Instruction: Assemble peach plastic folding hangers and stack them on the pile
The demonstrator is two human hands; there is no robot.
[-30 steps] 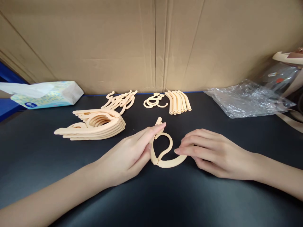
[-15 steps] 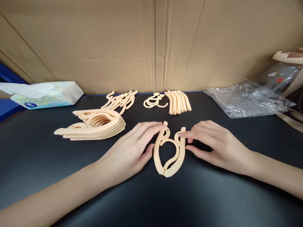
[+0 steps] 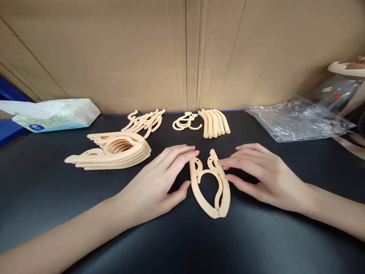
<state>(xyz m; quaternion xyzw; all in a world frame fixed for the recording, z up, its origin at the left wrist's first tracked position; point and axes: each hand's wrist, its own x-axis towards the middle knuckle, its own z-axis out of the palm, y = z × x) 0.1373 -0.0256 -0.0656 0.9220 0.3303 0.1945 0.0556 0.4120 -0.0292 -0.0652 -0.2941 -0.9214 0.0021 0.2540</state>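
A folded beige plastic travel hanger (image 3: 226, 194) lies flat on the black table between my hands, its joined end towards me and its hook curled inside the two arms. My left hand (image 3: 162, 180) rests at its left side, fingers stretched out and fingertips by the top of the left arm. On the other side my right hand (image 3: 264, 177) has its fingers apart, the index fingertip and thumb against the right arm. Neither hand is wrapped round the hanger. To the left, a stack of similar folded hangers (image 3: 125, 160) lies near my left hand.
Behind are a loose pile of beige curved pieces (image 3: 142, 122), several small hooks (image 3: 185, 122) and a row of beige hanger arms (image 3: 213, 123). A tissue pack (image 3: 68, 114) lies at the left, a clear plastic bag (image 3: 293, 120) at the right. Cardboard (image 3: 114, 57) stands along the back.
The hanger has turned on the table: its joined end has swung right and slightly nearer me, while its tips have shifted left. My hands have moved only slightly.
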